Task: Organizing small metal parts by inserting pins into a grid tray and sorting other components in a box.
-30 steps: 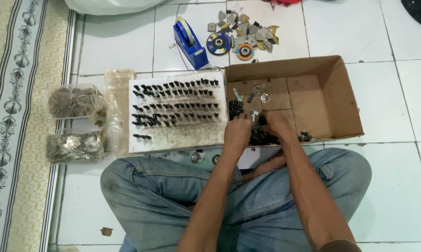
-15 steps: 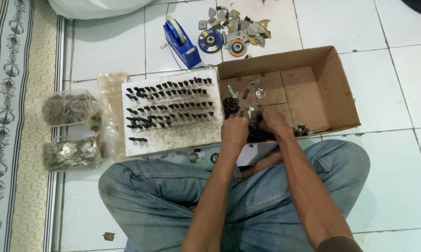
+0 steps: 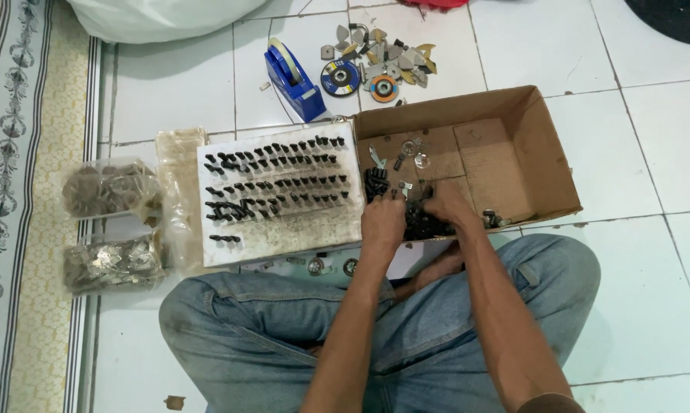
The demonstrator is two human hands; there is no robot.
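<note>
Hands barely moved since a second ago — left hand and right hand still dig, fingers curled, in the dark screw pile at mid-frame, inside the cardboard box; actual grip hidden.

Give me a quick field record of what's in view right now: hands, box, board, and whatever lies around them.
left hand: in the box, on a pile of small dark parts
right hand: on the same pile
grip: cannot tell what either holds
cardboard box: open, on the tiled floor
white board: left of box, rows of dark screws
blue tape dispenser: behind the board
grinding discs: beside dispenser
clear bags: far left
</note>
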